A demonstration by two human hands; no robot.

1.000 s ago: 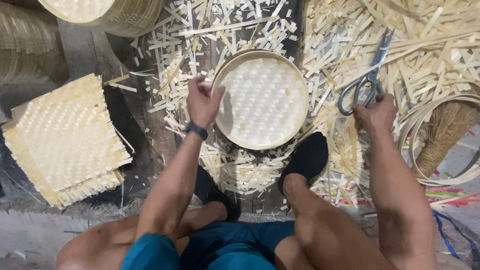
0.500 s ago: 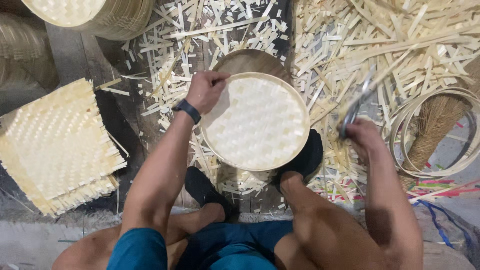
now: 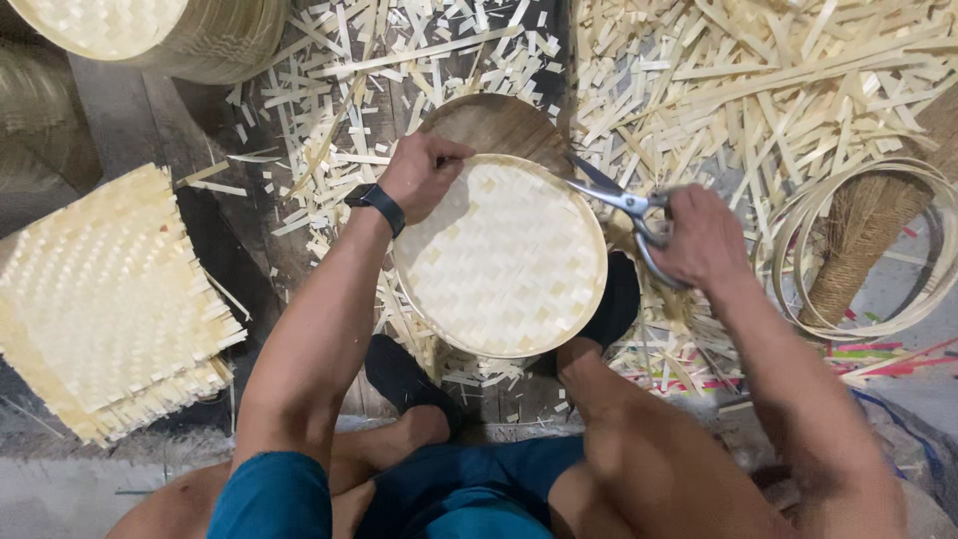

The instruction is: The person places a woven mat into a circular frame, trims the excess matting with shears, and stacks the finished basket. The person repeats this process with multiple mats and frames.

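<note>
A round woven bamboo tray (image 3: 504, 260) is held up above my lap, its flat weave facing me. My left hand (image 3: 419, 175), with a dark watch on the wrist, grips its upper left rim. My right hand (image 3: 699, 235) holds metal scissors (image 3: 619, 200) by the handles, blades pointing left at the tray's upper right rim. A round wooden block (image 3: 494, 125) shows just behind the tray.
Cut bamboo strips (image 3: 718, 80) litter the floor ahead and to the right. A stack of square woven mats (image 3: 100, 299) lies at left, round woven baskets (image 3: 150, 30) at top left. Coiled bamboo hoops (image 3: 868, 250) around a rope-wrapped post sit at right.
My left hand lifted the tray off the block toward me. My right hand picked the scissors up from the strips at right and brought them to the tray's rim.
</note>
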